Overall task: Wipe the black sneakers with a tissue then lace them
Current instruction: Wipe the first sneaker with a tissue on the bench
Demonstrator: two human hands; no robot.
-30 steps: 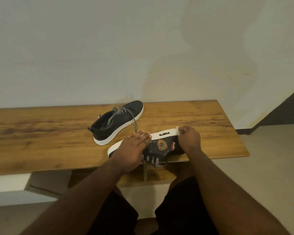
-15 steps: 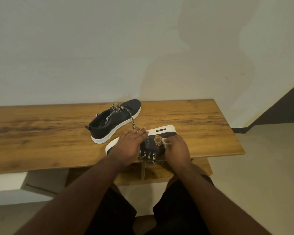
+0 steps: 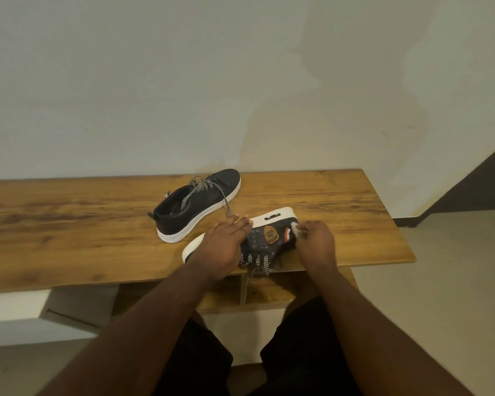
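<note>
Two sneakers (image 3: 196, 205) (image 3: 265, 238), one tissue (image 3: 294, 227)

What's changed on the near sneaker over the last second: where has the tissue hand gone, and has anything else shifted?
The right hand, pinching the tissue, wiped from the heel down the side of the near sneaker towards the laces, then back up to the heel end by the striped tab. The left hand stayed pressed flat on the sneaker's front. The far sneaker stayed put on the table.

Home room, wooden bench (image 3: 69, 224), plain painted wall (image 3: 155, 81), tiled floor (image 3: 455, 281)
</note>
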